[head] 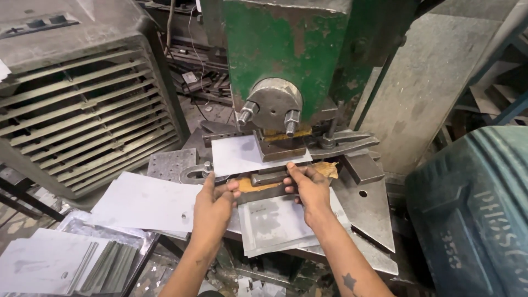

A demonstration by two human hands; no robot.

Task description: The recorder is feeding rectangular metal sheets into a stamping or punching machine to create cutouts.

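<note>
Down low by the person's side lies a stack of thin grey metal sheets (pixel 107 267) on a tray, next to some flat pale sheets (pixel 38 264). A bit further up, a big white sheet (pixel 146 202) rests on the left of the work table. Then come the two bare hands. The left hand (pixel 213 202) is curled, and its fingertips touch the front edge of a dark metal bar (pixel 264 192); I cannot tell if it truly grips it. The right hand (pixel 309 187) lies on the other end of the same bar, with the thumb on top and the fingers tucked under, so it is closed on the bar. Under both hands sits a shiny metal sheet (pixel 275 223), lying flat on the grey steel table (pixel 368 212). Just past the hands, a white sheet piece (pixel 236 154) lies flat beneath the press head (pixel 273 104), which has two big bolts. Behind it stands the tall green machine body (pixel 280 44). Far left is a grey box with slats (pixel 77 110), and far right is a big blue-green cover (pixel 473 214).
</note>
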